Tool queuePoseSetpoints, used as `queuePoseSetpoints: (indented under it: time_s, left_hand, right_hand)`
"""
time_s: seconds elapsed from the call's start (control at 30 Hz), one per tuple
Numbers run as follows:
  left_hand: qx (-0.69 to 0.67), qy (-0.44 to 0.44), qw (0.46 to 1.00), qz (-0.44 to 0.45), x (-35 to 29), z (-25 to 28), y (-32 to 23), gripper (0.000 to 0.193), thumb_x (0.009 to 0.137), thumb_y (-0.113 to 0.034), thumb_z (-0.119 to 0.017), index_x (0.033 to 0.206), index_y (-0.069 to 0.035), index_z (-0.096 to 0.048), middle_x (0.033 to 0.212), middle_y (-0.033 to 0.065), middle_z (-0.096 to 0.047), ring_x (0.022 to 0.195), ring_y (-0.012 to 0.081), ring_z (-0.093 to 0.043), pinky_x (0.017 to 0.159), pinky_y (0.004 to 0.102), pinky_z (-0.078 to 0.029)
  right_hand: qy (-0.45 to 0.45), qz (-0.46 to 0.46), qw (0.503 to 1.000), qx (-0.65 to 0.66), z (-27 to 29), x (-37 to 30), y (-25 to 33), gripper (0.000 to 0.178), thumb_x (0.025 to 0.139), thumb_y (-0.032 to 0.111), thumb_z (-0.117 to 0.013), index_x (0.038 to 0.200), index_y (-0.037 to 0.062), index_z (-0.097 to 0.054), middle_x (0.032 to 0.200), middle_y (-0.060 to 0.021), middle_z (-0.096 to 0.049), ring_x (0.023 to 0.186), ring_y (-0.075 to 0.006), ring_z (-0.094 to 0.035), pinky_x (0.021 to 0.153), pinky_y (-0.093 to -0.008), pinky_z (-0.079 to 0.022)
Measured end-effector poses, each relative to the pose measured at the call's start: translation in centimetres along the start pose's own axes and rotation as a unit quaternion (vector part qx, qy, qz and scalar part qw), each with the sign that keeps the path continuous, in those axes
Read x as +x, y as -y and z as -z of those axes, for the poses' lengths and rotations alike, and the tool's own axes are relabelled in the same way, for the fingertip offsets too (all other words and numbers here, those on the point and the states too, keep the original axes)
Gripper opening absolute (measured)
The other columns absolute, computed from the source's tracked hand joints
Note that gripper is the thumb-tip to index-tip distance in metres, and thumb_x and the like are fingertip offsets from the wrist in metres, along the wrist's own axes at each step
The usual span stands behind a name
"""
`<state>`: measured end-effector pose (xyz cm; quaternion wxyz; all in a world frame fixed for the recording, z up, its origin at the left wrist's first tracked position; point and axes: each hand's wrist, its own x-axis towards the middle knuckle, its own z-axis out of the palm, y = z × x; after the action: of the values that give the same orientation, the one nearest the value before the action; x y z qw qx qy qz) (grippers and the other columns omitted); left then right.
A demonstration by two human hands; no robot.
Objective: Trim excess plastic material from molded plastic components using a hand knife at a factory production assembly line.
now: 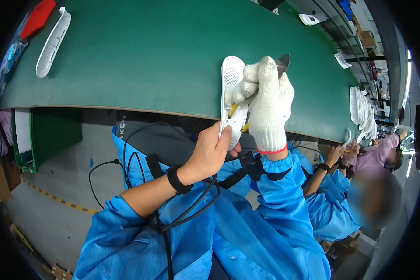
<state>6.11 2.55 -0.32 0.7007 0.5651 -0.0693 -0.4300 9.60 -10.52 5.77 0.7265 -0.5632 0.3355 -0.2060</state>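
A long white plastic shell (232,79) with rounded ends and a patch of small holes reaches over the bench's front edge. My bare left hand (212,149) is closed around its near end, thumb on top. My right hand (269,100), in a white knitted glove with a red cuff, lies over the shell's right side with bent fingers. It grips a tool with yellow parts (233,110) showing beside the shell and below the fingers. From the far side of the glove sticks a dark pointed piece (283,64); whether it belongs to the same tool is hidden.
Another white shell (53,44) lies on the green bench (140,60) at far left, near a red object (37,18). White parts are stacked (361,109) at right, near a co-worker in blue (331,200). A green bin (56,135) stands below left; black cables (186,214) cross my lap.
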Motion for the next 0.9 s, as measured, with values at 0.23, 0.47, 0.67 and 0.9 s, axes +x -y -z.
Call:
queuePoseSetpoints:
  time_s: [0.23, 0.47, 0.67, 0.9]
  left_hand:
    - [0.006, 0.011, 1.000, 0.009, -0.2, 0.2, -0.1, 0.035, 0.109, -0.020, -0.036, 0.102, 0.006, -0.058, 0.078, 0.0105, -0.067, 0.068, 0.0152, -0.065, 0.067, 0.0294, -0.053]
    - [0.009, 0.014, 0.999, 0.028, -0.5, 0.2, 0.0, 0.035, 0.109, -0.020, -0.035, 0.102, 0.005, -0.058, 0.078, 0.0098, -0.066, 0.068, 0.0146, -0.065, 0.067, 0.0295, -0.053]
    - [0.020, 0.012, 0.999, 0.037, -0.5, 0.2, 0.0, 0.035, 0.109, -0.020, -0.036, 0.100, 0.005, -0.058, 0.077, 0.0095, -0.066, 0.067, 0.0144, -0.064, 0.067, 0.0297, -0.052]
    - [0.023, -0.005, 1.000, 0.009, -0.5, -0.1, 0.3, 0.033, 0.105, -0.017, -0.039, 0.105, 0.008, -0.060, 0.073, 0.0122, -0.068, 0.062, 0.0186, -0.068, 0.061, 0.0320, -0.054]
  right_hand:
    - [0.079, -0.010, 0.996, -0.039, 3.1, -0.5, 0.4, 0.035, 0.103, 0.033, -0.057, 0.092, -0.0003, -0.062, 0.069, -0.0067, -0.063, 0.054, -0.0159, -0.062, 0.052, -0.0295, -0.053]
    - [0.062, 0.012, 0.996, -0.069, 2.2, -0.7, 0.6, 0.033, 0.103, 0.031, -0.058, 0.093, 0.0003, -0.063, 0.070, -0.0070, -0.065, 0.055, -0.0144, -0.064, 0.051, -0.0283, -0.052]
    - [0.080, 0.001, 0.995, -0.054, 1.9, -0.7, 0.4, 0.033, 0.102, 0.031, -0.059, 0.092, 0.0003, -0.062, 0.070, -0.0072, -0.065, 0.055, -0.0139, -0.063, 0.051, -0.0277, -0.051]
    - [0.043, 0.024, 0.998, -0.050, 0.3, -0.7, 0.3, 0.034, 0.103, 0.031, -0.058, 0.091, -0.0006, -0.060, 0.066, -0.0062, -0.059, 0.052, -0.0160, -0.057, 0.050, -0.0317, -0.049]
